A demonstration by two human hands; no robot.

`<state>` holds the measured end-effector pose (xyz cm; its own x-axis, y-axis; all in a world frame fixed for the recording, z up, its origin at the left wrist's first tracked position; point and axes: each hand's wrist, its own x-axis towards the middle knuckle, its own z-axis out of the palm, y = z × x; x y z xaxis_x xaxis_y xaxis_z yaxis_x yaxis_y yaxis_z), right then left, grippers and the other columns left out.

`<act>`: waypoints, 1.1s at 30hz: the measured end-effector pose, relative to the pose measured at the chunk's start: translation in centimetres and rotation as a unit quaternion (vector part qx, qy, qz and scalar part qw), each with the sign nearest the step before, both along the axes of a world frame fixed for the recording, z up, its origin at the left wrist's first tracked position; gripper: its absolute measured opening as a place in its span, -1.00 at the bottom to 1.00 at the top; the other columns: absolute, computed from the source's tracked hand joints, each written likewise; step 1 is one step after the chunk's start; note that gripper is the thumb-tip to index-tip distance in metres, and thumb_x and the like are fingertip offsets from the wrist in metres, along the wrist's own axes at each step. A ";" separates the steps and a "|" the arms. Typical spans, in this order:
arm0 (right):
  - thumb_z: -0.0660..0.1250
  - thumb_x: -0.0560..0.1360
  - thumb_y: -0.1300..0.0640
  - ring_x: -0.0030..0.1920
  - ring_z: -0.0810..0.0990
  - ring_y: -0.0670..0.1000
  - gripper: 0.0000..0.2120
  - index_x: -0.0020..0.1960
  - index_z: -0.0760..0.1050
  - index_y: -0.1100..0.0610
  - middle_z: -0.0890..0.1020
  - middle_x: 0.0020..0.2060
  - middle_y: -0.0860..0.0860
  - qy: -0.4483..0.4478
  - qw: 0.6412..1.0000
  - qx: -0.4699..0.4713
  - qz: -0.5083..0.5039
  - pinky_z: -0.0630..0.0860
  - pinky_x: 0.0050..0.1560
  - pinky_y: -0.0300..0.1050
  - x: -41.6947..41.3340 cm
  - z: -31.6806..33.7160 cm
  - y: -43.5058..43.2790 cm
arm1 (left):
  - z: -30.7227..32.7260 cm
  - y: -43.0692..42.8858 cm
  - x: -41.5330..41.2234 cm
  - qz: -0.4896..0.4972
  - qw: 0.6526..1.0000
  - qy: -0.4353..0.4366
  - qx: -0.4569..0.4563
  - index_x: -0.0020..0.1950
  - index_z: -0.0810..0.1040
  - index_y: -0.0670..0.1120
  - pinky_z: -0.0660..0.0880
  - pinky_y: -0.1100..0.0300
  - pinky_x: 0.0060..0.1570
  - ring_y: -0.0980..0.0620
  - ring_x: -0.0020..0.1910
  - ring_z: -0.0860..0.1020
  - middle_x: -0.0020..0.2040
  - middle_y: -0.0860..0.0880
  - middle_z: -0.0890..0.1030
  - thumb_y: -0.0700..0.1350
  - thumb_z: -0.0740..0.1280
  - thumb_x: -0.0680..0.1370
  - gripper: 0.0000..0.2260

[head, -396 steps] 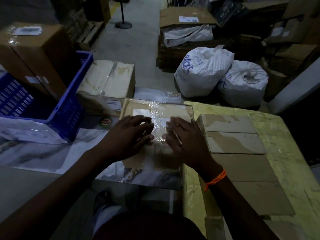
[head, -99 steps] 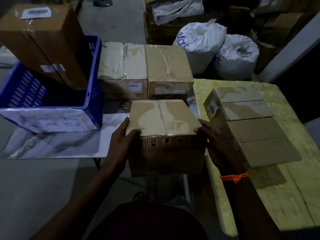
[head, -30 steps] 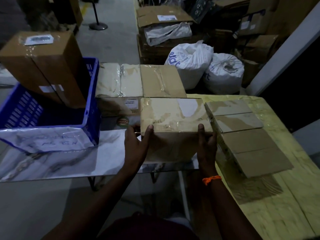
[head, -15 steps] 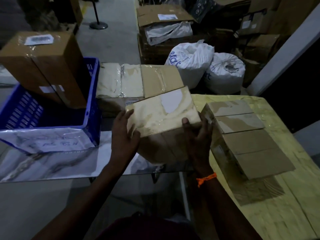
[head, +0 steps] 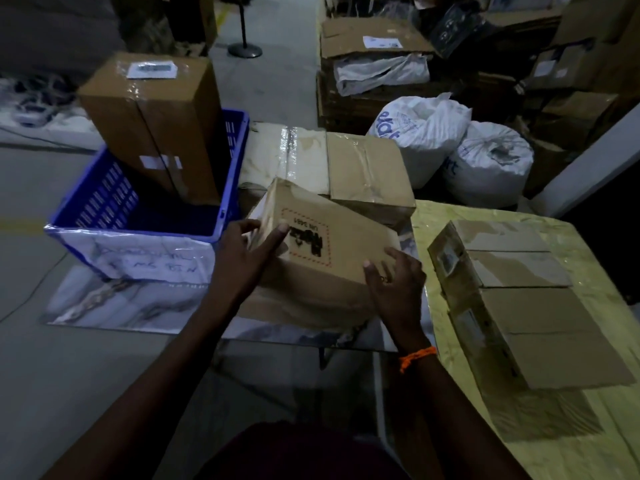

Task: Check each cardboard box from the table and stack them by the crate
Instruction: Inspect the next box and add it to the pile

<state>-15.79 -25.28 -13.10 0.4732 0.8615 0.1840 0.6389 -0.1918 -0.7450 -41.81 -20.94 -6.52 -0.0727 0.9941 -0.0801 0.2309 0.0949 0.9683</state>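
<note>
I hold a brown cardboard box (head: 332, 251) tilted above the marble-patterned table (head: 114, 299); a face with a red dashed frame and black print is turned up. My left hand (head: 247, 252) grips its left edge, thumb on top. My right hand (head: 394, 285) grips its near right corner. Behind it, beside the blue crate (head: 104, 202), two taped boxes sit side by side: a pale one (head: 287, 157) and a brown one (head: 367, 171). On the yellow table (head: 540, 441) to the right lie several flat boxes in a row (head: 519, 289).
A tall brown box (head: 156, 123) stands inside the blue crate. Two white sacks (head: 450, 143) sit on the floor beyond the tables. More cartons (head: 374, 53) are piled at the back. A stand base (head: 244, 50) is on the grey floor.
I have turned the box over in both hands: the taped face rolled away and the printed face now shows. The box sits lower and tilts toward me.
</note>
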 end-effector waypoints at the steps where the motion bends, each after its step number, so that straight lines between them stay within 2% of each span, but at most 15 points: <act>1: 0.46 0.50 -0.17 0.33 0.46 0.25 -0.45 0.37 0.52 0.10 0.48 0.33 0.19 -0.017 0.999 -0.029 -0.023 0.45 0.27 0.05 1.1 -0.5 0.0 | -0.7 0.4 -0.9 0.007 1.000 -0.012 -0.020 0.33 0.46 -0.01 0.53 0.16 0.05 0.07 0.23 0.54 0.29 0.00 0.54 0.36 0.46 0.42 -0.36; 4: 0.43 0.52 -0.22 0.40 0.42 0.22 -0.34 0.45 0.44 0.18 0.48 0.38 0.22 0.030 0.995 -0.086 -0.047 0.39 0.29 -0.02 3.2 -0.8 -0.5 | -2.0 0.7 -2.4 0.019 0.997 -0.057 -0.043 0.28 0.48 0.00 0.55 0.10 0.02 0.01 0.20 0.60 0.21 -0.02 0.60 0.19 0.49 0.48 -0.52; 7: 0.35 0.60 -0.15 0.18 0.59 0.11 -0.55 0.30 0.54 0.17 0.63 0.11 0.06 0.077 0.995 -0.066 -0.002 0.39 -0.06 -0.47 3.2 -1.2 -0.8 | -3.0 0.2 -2.5 0.018 0.996 -0.076 -0.052 0.28 0.46 -0.01 0.57 0.03 0.05 -0.01 0.18 0.61 0.18 0.00 0.62 0.18 0.45 0.51 -0.54; 8: 0.33 0.62 -0.12 0.11 0.62 0.07 -0.61 0.26 0.56 0.16 0.62 0.03 -0.01 0.078 0.996 -0.052 0.005 0.37 -0.14 -0.53 3.0 -1.2 -0.9 | -3.5 0.0 -2.4 0.019 0.995 -0.075 -0.056 0.28 0.45 -0.01 0.59 -0.02 0.08 -0.01 0.17 0.61 0.17 0.01 0.62 0.21 0.44 0.49 -0.52; 10: 0.32 0.63 -0.11 0.06 0.62 0.02 -0.63 0.26 0.57 0.14 0.63 0.01 -0.04 0.088 0.996 -0.030 0.008 0.37 -0.16 -0.57 2.7 -1.1 -0.9 | -4.6 -0.6 -2.3 0.024 0.994 -0.083 -0.068 0.26 0.47 0.02 0.59 -0.17 0.14 -0.03 0.15 0.64 0.15 0.01 0.64 0.23 0.42 0.46 -0.53; 14: 0.26 0.54 -0.36 0.03 0.62 -0.03 -0.42 0.28 0.55 0.09 0.66 0.07 0.02 0.084 0.996 -0.023 0.020 0.42 -0.14 -0.50 3.4 -1.6 -0.7 | -6.6 -1.3 -2.0 0.017 0.988 -0.104 -0.113 0.32 0.43 0.01 0.58 -0.21 0.19 -0.01 0.15 0.65 0.21 0.00 0.62 0.19 0.43 0.47 -0.50; 16: 0.21 0.51 -0.46 0.03 0.63 -0.03 -0.35 0.25 0.55 0.05 0.66 0.05 0.00 0.082 0.996 -0.023 0.022 0.48 -0.08 -0.33 3.9 -2.0 -0.7 | -6.8 -1.3 -1.9 0.012 0.988 -0.101 -0.117 0.37 0.40 -0.01 0.59 -0.19 0.19 -0.02 0.17 0.64 0.24 -0.01 0.60 0.18 0.42 0.49 -0.46; 18: 0.26 0.53 -0.40 0.02 0.64 -0.04 -0.42 0.24 0.55 0.06 0.66 0.03 -0.01 0.090 0.995 -0.030 0.025 0.49 -0.10 -0.33 4.3 -2.1 -0.6 | -6.9 -0.9 -2.0 0.011 0.987 -0.098 -0.130 0.39 0.40 -0.02 0.58 -0.19 0.20 -0.04 0.19 0.63 0.25 -0.02 0.61 0.18 0.43 0.49 -0.45; 21: 0.34 0.58 -0.19 0.03 0.64 -0.05 -0.56 0.28 0.55 0.11 0.67 0.05 -0.01 0.104 0.993 -0.045 0.040 0.47 -0.18 -0.48 4.6 -1.6 -0.2 | -6.6 0.3 -2.1 0.004 0.986 -0.076 -0.146 0.43 0.41 -0.03 0.57 -0.14 0.19 -0.05 0.19 0.62 0.26 -0.04 0.61 0.01 0.38 0.60 -0.58; 24: 0.39 0.61 -0.04 0.06 0.63 -0.06 -0.63 0.35 0.52 0.09 0.66 0.08 -0.04 0.120 0.988 -0.068 0.066 0.50 -0.13 -0.47 5.1 -0.7 1.0 | -5.6 1.8 -1.5 -0.023 0.985 -0.052 -0.163 0.39 0.44 -0.03 0.56 0.04 -0.02 -0.05 0.14 0.61 0.18 -0.02 0.63 -0.16 0.27 0.63 -0.68; 26: 0.43 0.58 -0.02 0.11 0.66 -0.02 -0.61 0.36 0.52 0.07 0.68 0.10 -0.04 0.163 0.979 -0.081 0.087 0.61 0.03 -0.24 5.6 -0.3 2.1 | -4.5 2.7 -0.8 -0.049 0.982 -0.050 -0.176 0.27 0.45 -0.02 0.52 0.10 -0.14 -0.05 0.08 0.61 0.10 -0.02 0.61 -0.26 0.22 0.61 -0.73; 27: 0.45 0.57 -0.01 0.12 0.67 0.00 -0.60 0.37 0.52 0.06 0.69 0.11 -0.04 0.191 0.973 -0.087 0.094 0.65 0.06 -0.13 5.8 -0.1 2.5 | -4.0 2.9 -0.5 -0.057 0.981 -0.049 -0.176 0.23 0.46 -0.01 0.51 0.11 -0.16 -0.04 0.06 0.60 0.08 -0.03 0.61 -0.30 0.22 0.60 -0.73; 28: 0.47 0.55 0.01 0.13 0.68 0.01 -0.58 0.37 0.52 0.05 0.70 0.11 -0.03 0.209 0.969 -0.089 0.097 0.66 0.04 -0.10 6.1 0.0 2.8 | -3.7 3.0 -0.2 -0.063 0.982 -0.047 -0.173 0.21 0.47 -0.01 0.52 0.10 -0.14 -0.04 0.06 0.61 0.07 -0.03 0.62 -0.32 0.22 0.59 -0.72; 31: 0.53 0.51 0.12 0.11 0.67 -0.01 -0.54 0.36 0.49 0.09 0.68 0.09 -0.05 0.227 0.966 -0.079 0.094 0.61 -0.16 -0.28 6.8 0.8 2.9 | -3.7 2.7 0.0 -0.069 0.984 -0.051 -0.157 0.24 0.48 -0.01 0.54 0.09 -0.10 -0.04 0.09 0.63 0.10 -0.05 0.65 -0.35 0.24 0.56 -0.66; 33: 0.58 0.44 0.19 0.10 0.65 -0.03 -0.43 0.38 0.45 0.11 0.65 0.12 -0.03 0.221 0.969 -0.064 0.091 0.63 -0.16 -0.27 7.5 1.2 2.3 | -4.3 1.9 0.0 -0.056 0.987 -0.064 -0.138 0.35 0.41 -0.01 0.56 0.08 -0.06 -0.04 0.12 0.63 0.16 -0.04 0.63 -0.33 0.28 0.52 -0.57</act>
